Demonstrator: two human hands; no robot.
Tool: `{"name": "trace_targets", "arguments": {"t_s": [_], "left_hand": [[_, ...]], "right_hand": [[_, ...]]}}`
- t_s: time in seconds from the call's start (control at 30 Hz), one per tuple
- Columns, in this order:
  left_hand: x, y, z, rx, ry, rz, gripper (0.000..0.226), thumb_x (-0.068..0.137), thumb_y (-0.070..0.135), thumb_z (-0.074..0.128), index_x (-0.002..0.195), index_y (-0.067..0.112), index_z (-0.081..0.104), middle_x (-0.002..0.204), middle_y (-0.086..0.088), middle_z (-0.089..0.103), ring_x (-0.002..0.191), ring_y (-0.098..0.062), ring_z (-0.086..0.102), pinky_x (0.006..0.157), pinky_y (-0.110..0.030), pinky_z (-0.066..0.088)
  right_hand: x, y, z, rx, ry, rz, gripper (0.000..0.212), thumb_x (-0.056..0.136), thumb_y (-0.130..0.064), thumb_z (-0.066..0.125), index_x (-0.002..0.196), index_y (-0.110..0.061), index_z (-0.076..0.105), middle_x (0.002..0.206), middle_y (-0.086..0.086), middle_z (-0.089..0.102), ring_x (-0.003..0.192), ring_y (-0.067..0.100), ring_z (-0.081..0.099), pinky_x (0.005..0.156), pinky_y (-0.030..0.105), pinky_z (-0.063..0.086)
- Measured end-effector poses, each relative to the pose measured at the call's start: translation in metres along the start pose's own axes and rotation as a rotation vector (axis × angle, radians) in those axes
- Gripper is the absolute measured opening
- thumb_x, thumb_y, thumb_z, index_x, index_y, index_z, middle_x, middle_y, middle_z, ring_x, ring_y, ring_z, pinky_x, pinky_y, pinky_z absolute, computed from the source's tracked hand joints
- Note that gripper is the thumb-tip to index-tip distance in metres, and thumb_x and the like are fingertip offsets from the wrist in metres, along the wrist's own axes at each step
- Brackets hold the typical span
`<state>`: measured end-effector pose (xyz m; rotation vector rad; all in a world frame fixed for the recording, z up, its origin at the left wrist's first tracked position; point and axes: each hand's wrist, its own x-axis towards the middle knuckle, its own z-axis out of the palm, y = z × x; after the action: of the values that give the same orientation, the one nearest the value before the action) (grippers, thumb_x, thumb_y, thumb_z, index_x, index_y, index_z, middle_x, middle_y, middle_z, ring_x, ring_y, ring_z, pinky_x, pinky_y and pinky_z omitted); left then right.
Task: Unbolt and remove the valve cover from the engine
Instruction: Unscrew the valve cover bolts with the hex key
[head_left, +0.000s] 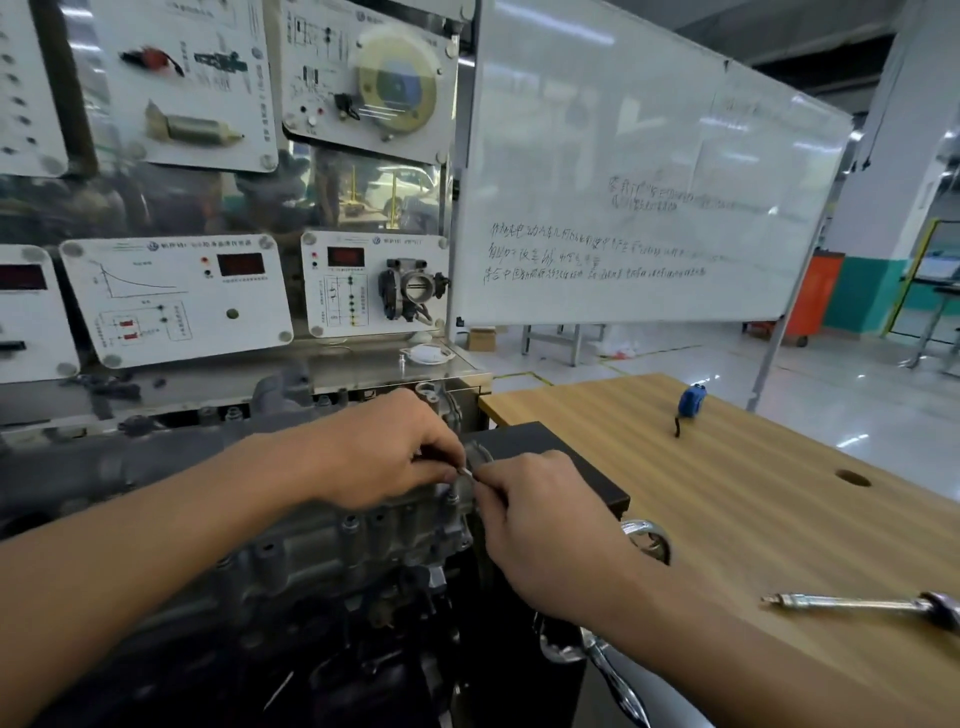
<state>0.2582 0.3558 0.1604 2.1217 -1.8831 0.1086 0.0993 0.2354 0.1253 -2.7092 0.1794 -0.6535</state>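
Pinching a small shiny metal piece (466, 471) between them, left hand (384, 452) and right hand (540, 525) meet fingertip to fingertip, fingers curled on it, just over the right end of the grey valve cover (332, 545), which sits on the engine (405, 587), low centre. Black box (545, 452) just beside. Wooden table (753, 499) to the right carries a ratchet wrench (857, 605) and a blue tape measure (691, 402); whiteboard (623, 156) behind.
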Motion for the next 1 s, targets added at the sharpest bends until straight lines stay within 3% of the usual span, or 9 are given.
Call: {"name": "trace_targets", "arguments": {"t_s": [0.2,0.27,0.43,0.53,0.63,0.73,0.9,1.0], "left_hand": [[-0.002,-0.001,0.004,0.097,-0.016,0.044,0.017,0.096,0.031,0.06,0.107,0.028,0.072,0.089,0.022,0.062,0.081,0.006,0.05,0.075,-0.009,0.036],[-0.002,-0.001,0.006,0.174,-0.015,0.077,0.021,0.098,0.032,0.057,0.113,0.026,0.07,0.097,0.014,0.065,0.084,0.003,0.043,0.078,-0.017,0.034],[0.0,0.001,0.007,0.242,-0.065,0.121,0.029,0.101,0.031,0.05,0.124,0.023,0.065,0.109,0.011,0.065,0.096,-0.002,0.042,0.082,-0.015,0.026],[0.001,0.002,0.004,0.261,-0.091,0.128,0.029,0.102,0.03,0.049,0.126,0.023,0.065,0.111,0.011,0.065,0.096,-0.001,0.042,0.083,-0.012,0.024],[0.002,0.005,0.003,0.269,-0.099,0.125,0.029,0.102,0.03,0.049,0.125,0.024,0.065,0.11,0.011,0.065,0.098,-0.001,0.045,0.088,-0.015,0.031],[0.0,0.007,0.007,0.253,-0.07,0.109,0.028,0.101,0.03,0.049,0.121,0.022,0.067,0.105,0.01,0.066,0.098,-0.007,0.05,0.088,-0.023,0.039],[-0.003,0.003,0.017,0.216,0.01,0.073,0.027,0.1,0.03,0.05,0.117,0.019,0.069,0.102,0.008,0.067,0.097,-0.007,0.049,0.085,-0.021,0.036],[-0.006,0.004,0.02,0.196,0.06,0.064,0.025,0.1,0.029,0.051,0.114,0.021,0.069,0.099,0.009,0.067,0.093,-0.005,0.049,0.08,-0.016,0.031]], "right_hand": [[-0.003,-0.014,0.008,-0.073,-0.038,0.118,0.035,0.098,-0.023,0.044,0.065,-0.021,0.035,0.077,0.008,0.048,0.067,0.031,0.046,0.059,0.03,0.034],[-0.007,-0.02,0.011,-0.099,-0.023,0.133,0.028,0.098,-0.022,0.045,0.071,-0.019,0.039,0.078,0.006,0.046,0.069,0.029,0.046,0.06,0.031,0.035],[-0.01,-0.029,0.02,-0.125,0.016,0.207,0.018,0.099,-0.026,0.039,0.094,-0.016,0.053,0.075,-0.004,0.03,0.074,0.025,0.041,0.064,0.034,0.037],[-0.011,-0.03,0.024,-0.133,0.033,0.235,0.016,0.098,-0.025,0.039,0.09,-0.018,0.05,0.074,-0.004,0.029,0.072,0.025,0.039,0.063,0.033,0.034],[-0.011,-0.021,0.021,-0.165,0.052,0.156,0.018,0.098,-0.025,0.039,0.082,-0.018,0.043,0.072,-0.001,0.035,0.068,0.027,0.042,0.06,0.035,0.036],[-0.012,-0.012,0.016,-0.212,0.061,0.048,0.022,0.101,-0.027,0.037,0.089,-0.015,0.051,0.074,0.004,0.049,0.068,0.03,0.051,0.059,0.036,0.042],[-0.008,-0.002,0.015,-0.343,0.04,-0.074,0.015,0.101,-0.024,0.039,0.095,-0.015,0.05,0.075,0.001,0.045,0.065,0.028,0.044,0.059,0.033,0.032],[-0.003,0.013,0.012,-0.407,0.016,-0.197,0.015,0.1,-0.023,0.041,0.098,-0.015,0.053,0.072,0.002,0.048,0.062,0.03,0.049,0.054,0.035,0.034]]}}
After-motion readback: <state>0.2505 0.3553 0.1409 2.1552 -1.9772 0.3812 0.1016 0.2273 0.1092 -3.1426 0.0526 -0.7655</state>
